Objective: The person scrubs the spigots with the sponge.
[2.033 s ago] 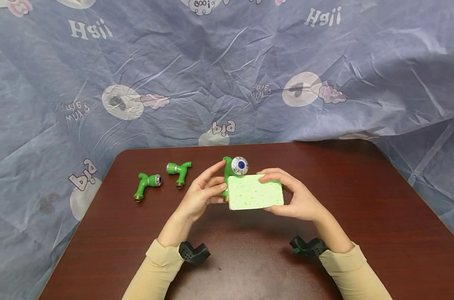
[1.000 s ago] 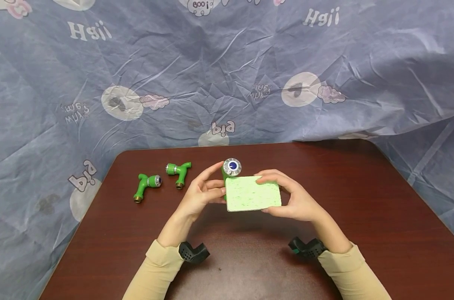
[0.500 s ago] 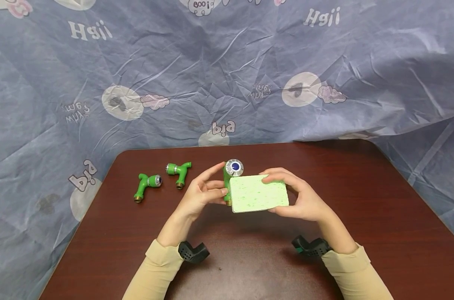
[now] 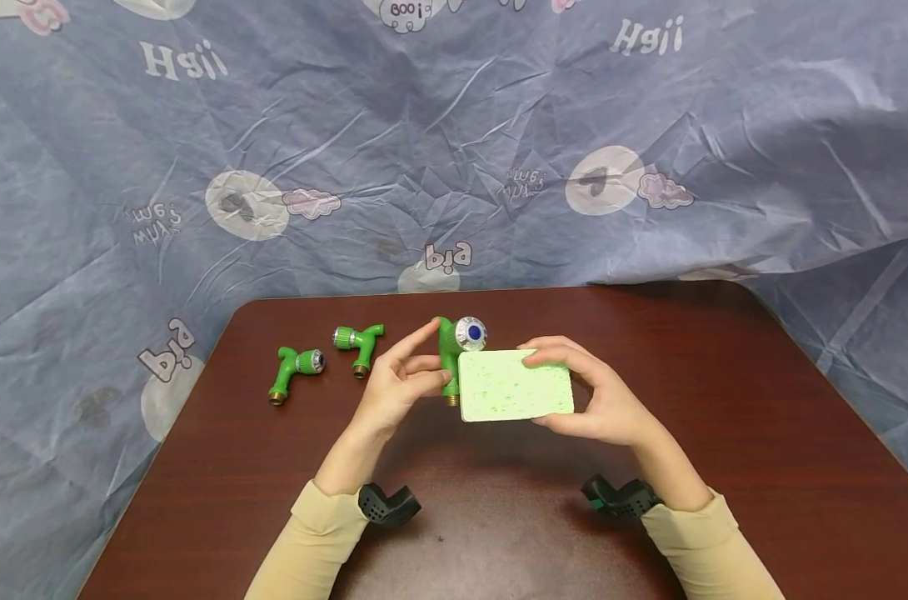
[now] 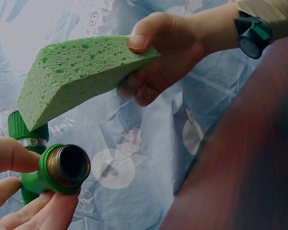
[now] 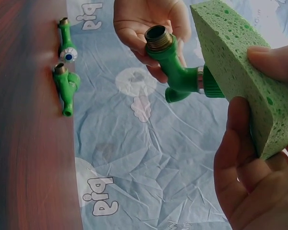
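Observation:
My left hand (image 4: pixel 397 387) pinches a green garden tap (image 4: pixel 450 362) between thumb and fingers, with its silver knob and blue centre at the top right. The brass threaded inlet points down in the head view; the left wrist view shows its open round mouth below the green body (image 5: pixel 33 182). In my right hand (image 4: pixel 604 404) is a light green rectangular sponge (image 4: pixel 516 385), gripped by thumb and fingers at its right end. The sponge's left end overlaps the tap's body in the head view, and in the right wrist view its face (image 6: pixel 225 62) lies against the ribbed knob part.
Two more green taps lie on the left of the dark wooden table (image 4: pixel 634 333): a nearer one (image 4: pixel 295 372) and a farther one (image 4: pixel 358 346). Behind the table hangs a wrinkled blue printed cloth (image 4: pixel 454 167). Each wrist wears a black camera mount (image 4: pixel 389 506).
The sponge has shifted left, then back right along the tap. Since half a second ago the tap has turned slightly, so its knob faces more to the right and more of its body shows.

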